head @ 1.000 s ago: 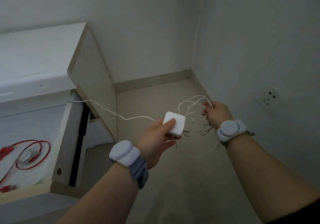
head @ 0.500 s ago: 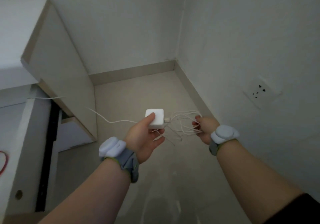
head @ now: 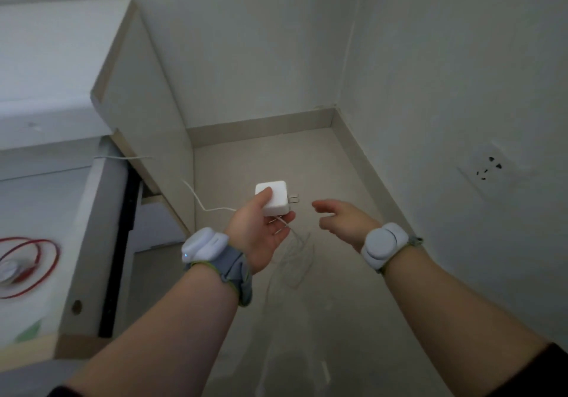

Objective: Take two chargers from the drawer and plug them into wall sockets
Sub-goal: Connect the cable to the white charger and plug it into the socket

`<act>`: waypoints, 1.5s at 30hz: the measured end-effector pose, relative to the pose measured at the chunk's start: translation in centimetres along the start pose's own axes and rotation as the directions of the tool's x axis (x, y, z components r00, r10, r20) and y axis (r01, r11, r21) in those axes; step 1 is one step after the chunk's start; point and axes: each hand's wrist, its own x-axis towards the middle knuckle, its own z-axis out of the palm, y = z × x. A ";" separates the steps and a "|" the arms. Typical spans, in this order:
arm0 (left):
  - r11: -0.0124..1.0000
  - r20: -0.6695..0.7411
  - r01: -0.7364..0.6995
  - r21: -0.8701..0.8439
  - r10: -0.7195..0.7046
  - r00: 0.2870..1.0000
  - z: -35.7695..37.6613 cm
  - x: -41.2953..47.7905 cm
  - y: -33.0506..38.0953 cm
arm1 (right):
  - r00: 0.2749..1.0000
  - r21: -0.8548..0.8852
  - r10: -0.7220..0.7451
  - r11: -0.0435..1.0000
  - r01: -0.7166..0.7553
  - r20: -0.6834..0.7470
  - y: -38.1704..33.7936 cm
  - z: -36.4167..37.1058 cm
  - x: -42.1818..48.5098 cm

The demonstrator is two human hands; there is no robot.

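Left hand (head: 261,230) at frame centre, palm up, fingers curled under the white charger (head: 272,198), thumb pressed on its top face: a firm grip. Prongs (head: 294,198) stick out bare to the right, toward the wall socket (head: 488,167) at mid right, likely held this way so the plug end is ready to go in. Right hand (head: 344,221) sits just right of the charger, apart from it, fingers loosely spread, holding nothing. It looks placed to take the charger or the cord, can't tell which. White cable (head: 215,209) runs from the charger leftward and up over the edge of the open drawer (head: 92,212) at left, so part of it is not clear of the drawer yet. More cable hangs in blurred loops below the left hand toward the floor (head: 307,335); loose, could snag. In the drawer, lower left, a red cable (head: 37,243) is coiled round a round white part, blurred; may be the second charger, cannot tell. Desk (head: 46,58) top fills upper left. Pale wrist bands (head: 384,244) on both wrists. Judgement: first charger is out and in hand, well apart from the socket, nothing plugged in. Next move calls for prongs lined up with the socket slots and enough slack in the cord.
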 end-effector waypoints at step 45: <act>0.954 0.116 -0.142 0.265 0.115 0.987 0.2 -2.5 1.3 | 0.972 0.142 0.078 0.984 -0.112 0.223 0.6 -1.9 -1.5</act>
